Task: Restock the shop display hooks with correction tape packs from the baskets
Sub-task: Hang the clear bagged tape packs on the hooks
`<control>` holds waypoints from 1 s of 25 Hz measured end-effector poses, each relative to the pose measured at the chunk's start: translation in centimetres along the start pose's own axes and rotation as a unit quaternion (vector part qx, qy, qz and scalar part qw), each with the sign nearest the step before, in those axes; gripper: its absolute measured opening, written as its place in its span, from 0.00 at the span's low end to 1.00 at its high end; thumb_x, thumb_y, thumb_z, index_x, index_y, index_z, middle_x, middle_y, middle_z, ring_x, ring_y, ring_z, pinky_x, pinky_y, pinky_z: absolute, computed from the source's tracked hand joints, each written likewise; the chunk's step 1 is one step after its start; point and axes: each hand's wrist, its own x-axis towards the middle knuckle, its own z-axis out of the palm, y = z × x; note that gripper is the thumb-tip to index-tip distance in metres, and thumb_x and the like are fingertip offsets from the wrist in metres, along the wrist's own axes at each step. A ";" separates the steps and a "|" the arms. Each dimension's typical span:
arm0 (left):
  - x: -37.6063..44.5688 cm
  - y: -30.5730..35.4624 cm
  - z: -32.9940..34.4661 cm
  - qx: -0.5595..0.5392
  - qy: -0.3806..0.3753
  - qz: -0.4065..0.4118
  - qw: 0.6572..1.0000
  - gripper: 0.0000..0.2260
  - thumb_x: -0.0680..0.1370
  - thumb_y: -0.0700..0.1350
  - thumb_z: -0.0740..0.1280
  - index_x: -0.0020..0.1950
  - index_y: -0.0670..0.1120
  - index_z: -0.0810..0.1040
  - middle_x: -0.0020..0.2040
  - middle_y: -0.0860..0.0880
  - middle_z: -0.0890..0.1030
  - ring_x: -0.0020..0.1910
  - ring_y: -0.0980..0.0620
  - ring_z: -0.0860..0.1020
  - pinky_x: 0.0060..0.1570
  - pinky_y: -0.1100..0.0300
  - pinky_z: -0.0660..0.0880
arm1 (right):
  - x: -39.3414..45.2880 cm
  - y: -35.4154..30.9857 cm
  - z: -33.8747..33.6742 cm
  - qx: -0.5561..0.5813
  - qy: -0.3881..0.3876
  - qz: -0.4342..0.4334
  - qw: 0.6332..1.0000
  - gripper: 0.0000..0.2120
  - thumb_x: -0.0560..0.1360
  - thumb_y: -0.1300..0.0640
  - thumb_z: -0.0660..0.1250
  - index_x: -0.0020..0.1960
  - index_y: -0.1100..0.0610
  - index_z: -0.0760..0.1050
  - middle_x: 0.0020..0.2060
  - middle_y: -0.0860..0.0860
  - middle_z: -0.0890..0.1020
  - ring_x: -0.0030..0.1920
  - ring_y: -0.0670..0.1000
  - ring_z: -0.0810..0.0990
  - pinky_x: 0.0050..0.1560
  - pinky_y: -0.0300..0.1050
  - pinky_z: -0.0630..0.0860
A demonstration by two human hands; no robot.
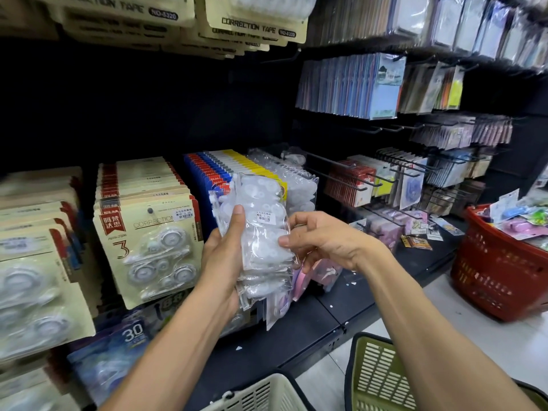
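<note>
Centrally, a stack of clear correction tape packs [264, 229], white price sticker on the front pack, held upright before the display.
Left hand [221, 250]: grips the stack from its left side, thumb laid up the front pack, fingers hidden behind.
Right hand [318, 237]: fingers curled at the right edge of the stack, thumb tip touching the front pack; whether it pinches a pack cannot be told.
Behind the stack, far: a row of hanging packs with blue, red and yellow headers [225, 166], and clear packs [296, 179] hanging just right of them.
Left of the stack: cream cards [148, 232] printed "CORRECTION" with a red label and a large 3, each holding round tape dispensers; a further blurred row of the same kind at far left.
Top: cream cards [255, 22] printed "CORRECTION TAPE".
Lower left: blue packs [118, 348] marked 30.
Right wall: hooks [341, 173], some bare, others hung with stationery packs.
Far right, on the floor: a red basket [498, 280] heaped with mixed packs.
Near bottom: a green basket [382, 378] and a white basket [267, 393], rims only in view.
</note>
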 end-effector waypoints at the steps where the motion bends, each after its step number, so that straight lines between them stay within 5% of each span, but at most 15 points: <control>1: -0.3 0.2 0.1 0.004 0.001 0.003 1.000 0.25 0.74 0.63 0.71 0.63 0.48 0.76 0.59 0.51 0.84 0.55 0.49 0.83 0.59 0.48 0.78 | 0.0 -0.1 -0.1 0.001 0.003 -0.001 1.000 0.10 0.75 0.62 0.73 0.52 0.60 0.73 0.35 0.53 0.81 0.29 0.52 0.81 0.25 0.42 0.77; 4: -0.4 0.4 -0.3 0.005 0.013 0.017 1.000 0.32 0.71 0.64 0.71 0.71 0.53 0.71 0.68 0.55 0.75 0.64 0.51 0.75 0.70 0.47 0.70 | -0.1 -0.5 0.0 0.054 0.033 -0.014 0.998 0.11 0.77 0.65 0.69 0.58 0.63 0.74 0.38 0.56 0.84 0.30 0.54 0.83 0.27 0.42 0.80; 7: 0.0 0.3 -0.6 -0.016 0.026 0.013 0.999 0.51 0.62 0.69 0.74 0.80 0.52 0.61 0.77 0.48 0.70 0.73 0.44 0.70 0.73 0.40 0.67 | 0.2 -0.4 -0.2 0.145 0.095 -0.037 0.984 0.11 0.80 0.66 0.64 0.62 0.63 0.73 0.43 0.59 0.82 0.27 0.53 0.80 0.25 0.42 0.79; 11: 0.3 0.4 -0.5 -0.027 0.043 0.019 0.999 0.62 0.50 0.74 0.77 0.80 0.55 0.62 0.74 0.49 0.73 0.70 0.45 0.75 0.69 0.39 0.71 | 0.1 1.4 -2.7 0.273 0.309 -0.083 0.907 0.14 0.81 0.65 0.63 0.65 0.57 0.75 0.47 0.57 0.81 0.31 0.50 0.77 0.31 0.42 0.78; 15: 0.4 0.3 -0.6 -0.031 0.043 0.011 0.999 0.40 0.69 0.65 0.74 0.75 0.49 0.68 0.70 0.50 0.75 0.68 0.48 0.75 0.70 0.44 0.71 | -0.8 4.4 -5.7 0.315 0.439 -0.039 0.841 0.23 0.81 0.66 0.63 0.75 0.57 0.66 0.55 0.56 0.78 0.33 0.48 0.74 0.32 0.42 0.77; 18: 0.6 0.1 -0.5 -0.020 0.038 0.011 0.999 0.45 0.67 0.68 0.75 0.78 0.50 0.66 0.72 0.51 0.74 0.67 0.49 0.75 0.70 0.45 0.70 | -1.3 5.2 -6.3 0.305 0.464 -0.030 0.831 0.26 0.81 0.67 0.63 0.77 0.56 0.64 0.55 0.55 0.79 0.31 0.48 0.73 0.31 0.42 0.76; 21: 0.5 -0.2 -0.4 -0.021 0.039 0.011 0.999 0.39 0.73 0.64 0.72 0.78 0.48 0.65 0.71 0.50 0.74 0.66 0.50 0.74 0.65 0.54 0.67 | -1.4 5.2 -6.5 0.294 0.466 -0.033 0.834 0.28 0.81 0.66 0.64 0.78 0.56 0.62 0.55 0.56 0.79 0.31 0.48 0.73 0.34 0.44 0.75; 25: 0.3 -0.4 -0.3 -0.019 0.027 0.010 0.999 0.39 0.70 0.65 0.73 0.76 0.48 0.70 0.68 0.50 0.77 0.65 0.50 0.76 0.66 0.52 0.70 | -1.2 5.2 -6.7 0.294 0.484 -0.044 0.823 0.21 0.80 0.65 0.67 0.71 0.58 0.68 0.44 0.56 0.78 0.30 0.48 0.74 0.28 0.41 0.77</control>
